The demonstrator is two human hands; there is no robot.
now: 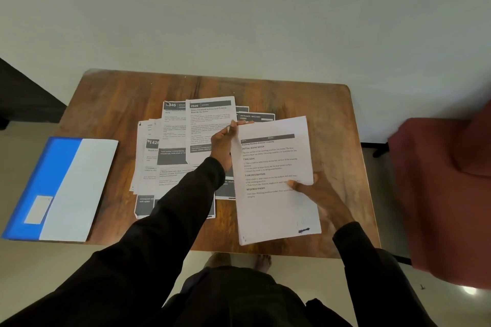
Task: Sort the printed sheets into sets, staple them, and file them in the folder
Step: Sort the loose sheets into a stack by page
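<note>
A printed set of sheets [276, 210] headed with a grey bar is held above the right half of the wooden table [111, 103]. My right hand [316, 194] grips its right edge, thumb on top of the page. My left hand [224, 146] pinches the set's upper left corner. Under and behind my left arm, several loose printed sheets [175, 141] lie spread and overlapping in the middle of the table. A blue and white folder [63, 188] lies shut at the table's left edge, overhanging it. No stapler is in view.
A dark red chair or cushion [446, 194] stands close on the right of the table. A pale wall [239, 21] rises behind the table. My bare feet [239, 260] show below the table's front edge on a light floor.
</note>
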